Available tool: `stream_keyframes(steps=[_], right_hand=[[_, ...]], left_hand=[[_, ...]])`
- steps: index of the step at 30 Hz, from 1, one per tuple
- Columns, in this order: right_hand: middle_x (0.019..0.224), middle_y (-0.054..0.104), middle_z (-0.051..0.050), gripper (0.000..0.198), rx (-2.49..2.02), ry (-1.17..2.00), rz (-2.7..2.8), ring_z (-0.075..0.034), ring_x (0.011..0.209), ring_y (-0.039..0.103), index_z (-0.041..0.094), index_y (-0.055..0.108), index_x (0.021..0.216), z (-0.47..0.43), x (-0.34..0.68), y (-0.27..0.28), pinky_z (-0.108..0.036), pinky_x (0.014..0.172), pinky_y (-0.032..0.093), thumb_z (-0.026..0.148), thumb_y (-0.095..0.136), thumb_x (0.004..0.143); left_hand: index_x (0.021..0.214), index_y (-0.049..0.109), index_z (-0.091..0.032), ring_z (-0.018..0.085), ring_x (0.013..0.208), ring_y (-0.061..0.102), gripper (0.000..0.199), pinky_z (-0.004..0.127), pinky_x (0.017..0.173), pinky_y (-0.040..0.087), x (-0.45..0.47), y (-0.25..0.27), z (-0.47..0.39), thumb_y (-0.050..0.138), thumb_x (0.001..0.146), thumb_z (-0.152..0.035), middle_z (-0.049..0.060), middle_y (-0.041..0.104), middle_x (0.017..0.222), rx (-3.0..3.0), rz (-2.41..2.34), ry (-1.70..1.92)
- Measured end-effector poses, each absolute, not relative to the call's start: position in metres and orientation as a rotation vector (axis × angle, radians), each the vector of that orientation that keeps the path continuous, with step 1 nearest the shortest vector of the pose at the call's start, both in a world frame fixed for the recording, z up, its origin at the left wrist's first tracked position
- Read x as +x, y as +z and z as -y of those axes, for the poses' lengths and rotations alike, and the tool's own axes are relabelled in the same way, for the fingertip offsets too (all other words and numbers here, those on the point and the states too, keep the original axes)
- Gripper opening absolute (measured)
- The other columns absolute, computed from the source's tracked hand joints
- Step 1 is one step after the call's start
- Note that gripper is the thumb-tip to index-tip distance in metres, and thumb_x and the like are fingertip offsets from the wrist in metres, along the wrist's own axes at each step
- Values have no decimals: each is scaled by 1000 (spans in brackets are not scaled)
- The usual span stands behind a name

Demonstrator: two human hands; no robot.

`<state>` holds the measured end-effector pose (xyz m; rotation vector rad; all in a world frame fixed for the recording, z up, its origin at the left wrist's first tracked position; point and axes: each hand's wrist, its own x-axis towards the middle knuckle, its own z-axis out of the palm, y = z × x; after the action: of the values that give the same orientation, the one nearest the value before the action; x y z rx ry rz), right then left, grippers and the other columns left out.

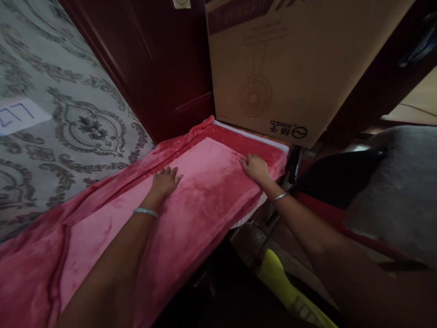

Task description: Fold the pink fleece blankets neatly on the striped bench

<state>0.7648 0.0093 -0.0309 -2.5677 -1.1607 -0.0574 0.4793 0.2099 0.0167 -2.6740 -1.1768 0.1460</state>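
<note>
A pink plush blanket (201, 200) lies folded over a long narrow surface, with its paler side and darker red-pink side both showing. My left hand (166, 181) rests flat on it near the wall side, fingers spread, with a pale bangle on the wrist. Toward the far right corner, my right hand (255, 167) is closed on the edge of the top layer, its fingers curled where the cloth ridges up. A thin silvery bangle circles that wrist. Beyond the top layer a red plush layer (246, 143) covers the far end.
A large cardboard box (273, 68) stands past the far end, against a dark red door (153, 59). Patterned wallpaper (92, 123) borders the left. At right is a grey fuzzy object (399, 191); a yellow-green object (276, 275) sits below.
</note>
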Motion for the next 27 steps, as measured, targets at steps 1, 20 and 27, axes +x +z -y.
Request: stream_keyframes(steps=[1,20,27], right_hand=[[121,68,-18,42,-2568,-57,1159,-29,111,65,12,62,125,-9,765,-30,-33,85,49,41,40,105],[125,70,-17,44,-2552,75,1186,-27,114,66,14,63,131,-14,777,-21,-31,89,49,40,38,107],[132,64,-18,37,-2496,-50,1235,-24,120,60,13,65,126,-14,776,-5,-29,98,45,26,38,106]], left_hand=[[155,41,-18,35,148,39,61,60,117,33,480,18,-199,30,104,-48,17,42,160,-2685,1145,110],[154,46,-24,31,155,27,54,58,122,28,437,-27,-127,38,103,-42,11,35,165,-2854,889,-168],[152,48,-24,31,153,32,53,57,121,31,436,-30,-130,41,102,-42,11,37,164,-2835,880,-230]])
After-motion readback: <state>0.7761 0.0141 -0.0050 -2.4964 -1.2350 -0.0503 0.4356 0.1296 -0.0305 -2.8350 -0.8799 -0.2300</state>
